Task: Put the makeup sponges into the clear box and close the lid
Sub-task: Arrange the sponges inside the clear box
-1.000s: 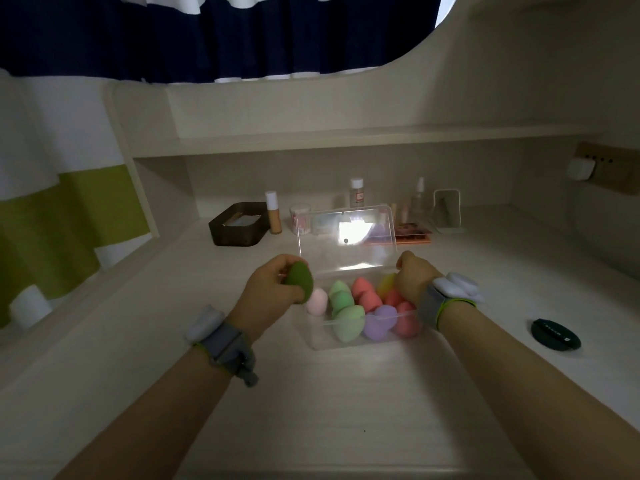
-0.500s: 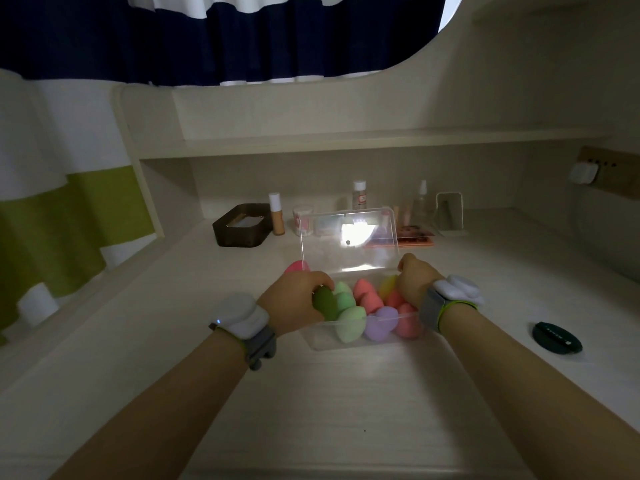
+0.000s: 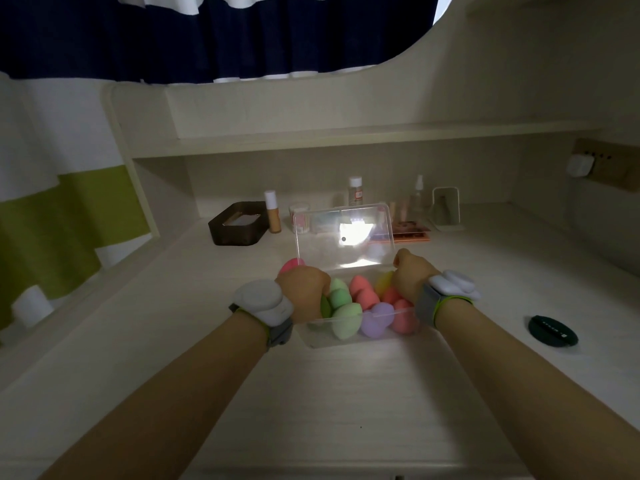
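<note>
The clear box (image 3: 346,341) stands on the desk in front of me, its hinged lid (image 3: 343,237) raised at the back. Several makeup sponges fill it: light green (image 3: 341,299), coral pink (image 3: 362,292), purple (image 3: 375,318), yellow (image 3: 383,282). My left hand (image 3: 304,294) reaches into the box's left end and holds a dark green sponge (image 3: 325,306) down among the others; most of it is hidden by my fingers. A pink sponge (image 3: 292,265) lies on the desk just behind that hand. My right hand (image 3: 410,275) grips the box's right rim near the hinge.
A round dark green compact (image 3: 550,330) lies on the desk to the right. Along the back stand a dark tray (image 3: 239,228), several bottles (image 3: 355,192), a small mirror (image 3: 446,207) and a palette (image 3: 412,233). A shelf runs overhead.
My left hand carried the dark green sponge from left of the box down into its left end. The right hand stayed on the box's right rim.
</note>
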Demonstrator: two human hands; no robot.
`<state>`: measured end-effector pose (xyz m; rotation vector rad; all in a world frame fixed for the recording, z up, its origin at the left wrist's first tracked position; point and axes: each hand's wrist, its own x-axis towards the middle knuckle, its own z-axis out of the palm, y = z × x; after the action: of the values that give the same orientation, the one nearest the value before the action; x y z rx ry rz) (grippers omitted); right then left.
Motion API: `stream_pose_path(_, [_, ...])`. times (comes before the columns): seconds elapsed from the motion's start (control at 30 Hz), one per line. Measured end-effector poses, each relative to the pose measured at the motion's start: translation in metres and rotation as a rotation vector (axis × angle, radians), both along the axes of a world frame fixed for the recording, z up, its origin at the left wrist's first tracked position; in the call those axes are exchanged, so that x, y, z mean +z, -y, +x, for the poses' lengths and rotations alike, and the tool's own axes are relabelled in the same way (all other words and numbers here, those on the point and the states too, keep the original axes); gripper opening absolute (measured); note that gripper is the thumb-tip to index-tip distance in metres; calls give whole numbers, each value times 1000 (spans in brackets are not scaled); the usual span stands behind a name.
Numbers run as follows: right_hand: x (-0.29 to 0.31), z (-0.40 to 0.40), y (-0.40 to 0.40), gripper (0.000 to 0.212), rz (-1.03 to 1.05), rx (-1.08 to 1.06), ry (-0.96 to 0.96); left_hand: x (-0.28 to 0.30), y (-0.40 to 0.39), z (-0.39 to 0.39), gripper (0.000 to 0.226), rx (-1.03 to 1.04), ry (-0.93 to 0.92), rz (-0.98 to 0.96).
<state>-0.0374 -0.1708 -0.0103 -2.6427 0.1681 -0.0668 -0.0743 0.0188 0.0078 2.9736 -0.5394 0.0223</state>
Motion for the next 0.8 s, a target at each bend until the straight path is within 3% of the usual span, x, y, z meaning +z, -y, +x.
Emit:
stream_pose_path(0.27, [1,-1,1,34,-11,27,3,-15,1,10,26,115,143,74])
stream_pose_path(0.53, [1,-1,1,34,-48,26,9,-16,0,14,31,179,152,210])
stream_pose_path(0.7, [2,-2,0,34,-42,23,1,-17,0,12,49,235,83,10])
stream_pose_path(0.8, [1,-3,-1,33,-47,22,14,-15,-4,13,41,206,40,-50])
